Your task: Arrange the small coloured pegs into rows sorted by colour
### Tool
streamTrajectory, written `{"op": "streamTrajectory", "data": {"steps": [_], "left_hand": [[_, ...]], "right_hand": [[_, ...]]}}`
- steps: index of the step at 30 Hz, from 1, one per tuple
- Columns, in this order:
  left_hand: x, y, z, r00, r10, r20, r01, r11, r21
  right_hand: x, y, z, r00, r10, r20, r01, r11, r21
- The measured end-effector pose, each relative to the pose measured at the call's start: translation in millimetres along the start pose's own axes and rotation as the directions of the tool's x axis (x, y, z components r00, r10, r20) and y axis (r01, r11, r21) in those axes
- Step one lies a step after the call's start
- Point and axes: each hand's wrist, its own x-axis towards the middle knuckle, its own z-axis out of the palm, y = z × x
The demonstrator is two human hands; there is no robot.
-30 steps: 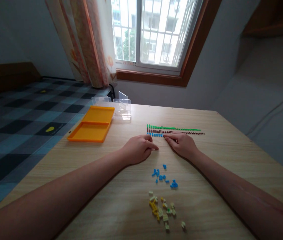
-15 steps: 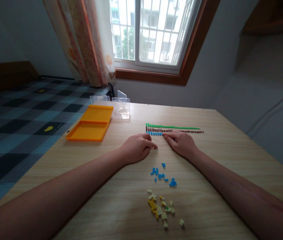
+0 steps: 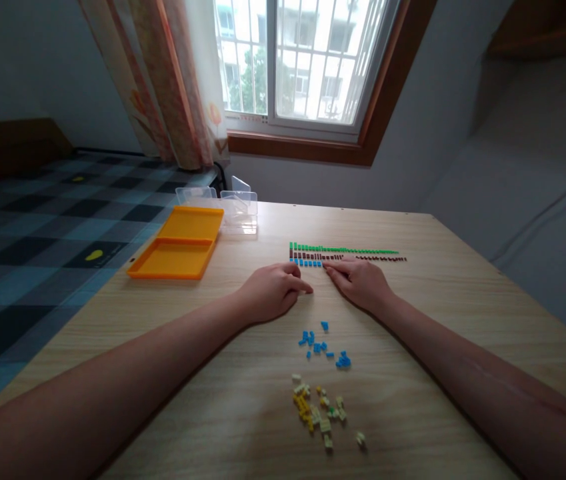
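Note:
A row of small blue building bricks (image 3: 309,263) lies on the table, below a row of brown bricks (image 3: 304,255) and a row of green bricks (image 3: 313,248). At the right end of the blue row, my right hand (image 3: 360,280) has its thumb and fingertips closed on a blue brick (image 3: 323,265). My left hand (image 3: 270,292) rests by the row's left end, a fingertip against the blue bricks and the thumb stretched apart to the right. Loose blue bricks (image 3: 317,347) lie scattered nearer to me. My right fingers cover part of the brown row.
Yellow and cream bricks (image 3: 325,423), with a green one among them, form a pile close to me. An orange open case (image 3: 173,257) sits at the table's left edge, with clear plastic boxes (image 3: 239,212) behind it. A checked bed (image 3: 63,220) adjoins the left side.
The whole view has shifted slightly, with things appearing a little higher and further left. Both hands keep nearly the same places along the blue row.

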Motion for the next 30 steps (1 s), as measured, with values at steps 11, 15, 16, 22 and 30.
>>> {"op": "streamTrajectory", "data": {"steps": [11,15,16,22,30], "left_hand": [[-3.4,3.3,-4.1,0.998,0.06,0.022,-0.06,0.998,-0.008],[-3.9,7.3,-11.1,0.984,0.132,0.117,-0.126,0.99,-0.058],[-3.2,8.0,-13.8,0.978,0.145,0.147,-0.135,0.988,-0.079],[2.7,11.4,-31.8,0.924,0.155,0.349,-0.095,0.979,-0.181],[2.5,21.3,-36.8,0.91,0.132,0.392,-0.093,0.989,-0.117]], "right_hand": [[-7.9,4.2,-12.5,0.958,-0.269,0.097,0.185,0.842,0.506],[-10.7,-2.0,-23.8,0.866,-0.341,0.366,0.106,0.841,0.53],[-10.7,-4.5,-26.5,0.848,-0.344,0.403,0.109,0.857,0.503],[-9.2,-16.3,-35.2,0.808,-0.37,0.458,0.227,0.913,0.338],[-8.4,-21.9,-37.1,0.806,-0.35,0.477,0.243,0.931,0.273]]}}
